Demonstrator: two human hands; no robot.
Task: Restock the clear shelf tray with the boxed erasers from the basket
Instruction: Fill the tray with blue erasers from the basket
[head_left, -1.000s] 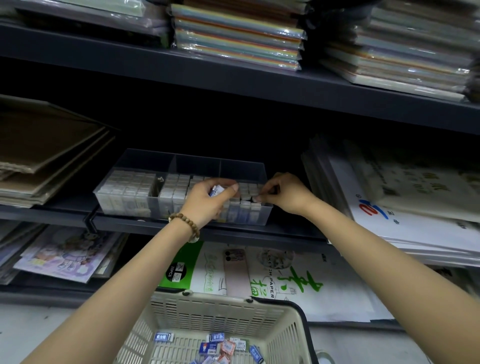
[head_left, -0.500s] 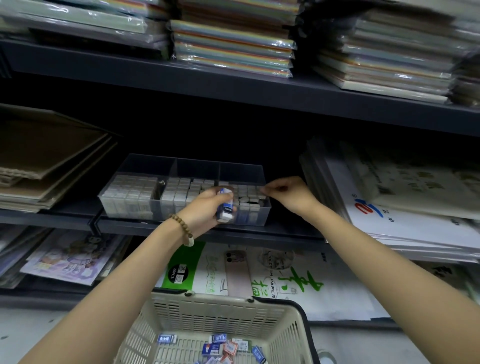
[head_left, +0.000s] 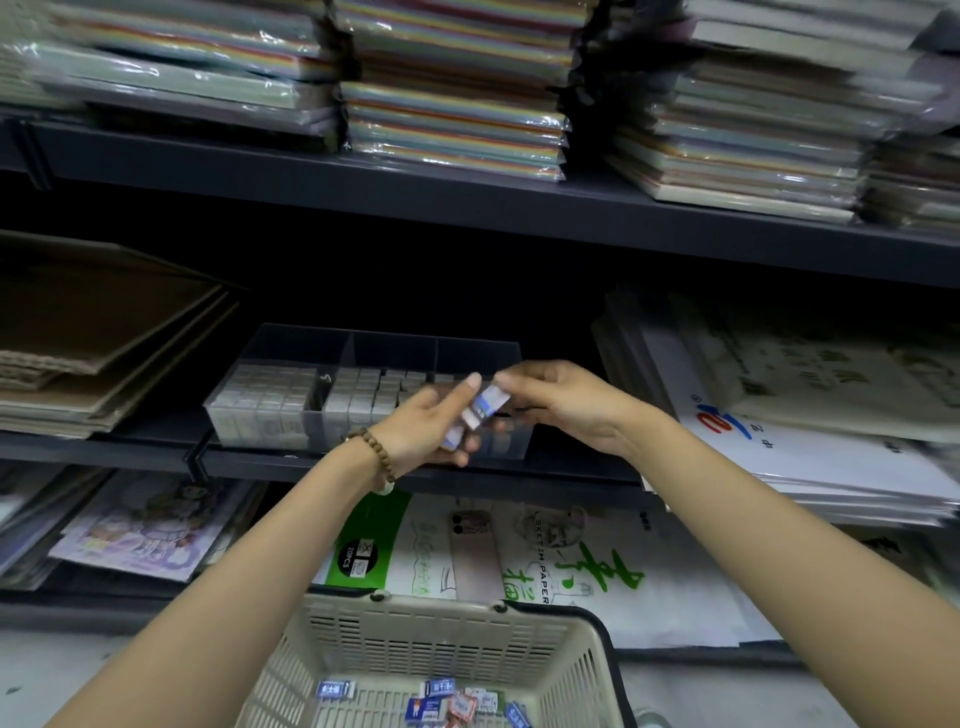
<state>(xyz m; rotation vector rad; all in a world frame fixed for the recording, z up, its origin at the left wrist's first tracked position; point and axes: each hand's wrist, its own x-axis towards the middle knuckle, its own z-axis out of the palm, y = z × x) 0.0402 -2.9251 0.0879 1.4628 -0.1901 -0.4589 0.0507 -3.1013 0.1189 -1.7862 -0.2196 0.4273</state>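
Note:
A clear divided shelf tray (head_left: 291, 343) sits on the middle shelf, its left and middle sections packed with rows of boxed erasers (head_left: 265, 400). In front of the tray's right section my left hand (head_left: 426, 431) holds a few blue-and-white eraser boxes (head_left: 452, 439). My right hand (head_left: 566, 405) pinches the top box (head_left: 488, 405) of that bunch by its upper end. Below, a beige plastic basket (head_left: 441, 644) holds several loose boxed erasers (head_left: 441, 701).
Stacks of wrapped coloured paper (head_left: 457, 114) fill the upper shelf. Brown card sheets (head_left: 93, 343) lie left of the tray, white paper packs (head_left: 810, 415) right of it. Sketch paper packs (head_left: 519, 556) and illustrated pads (head_left: 145, 530) lie on the lower shelf behind the basket.
My right hand left the tray's right section and came to the boxes in my left hand, pinching one. My left hand drew back slightly from the tray, and the view tilted.

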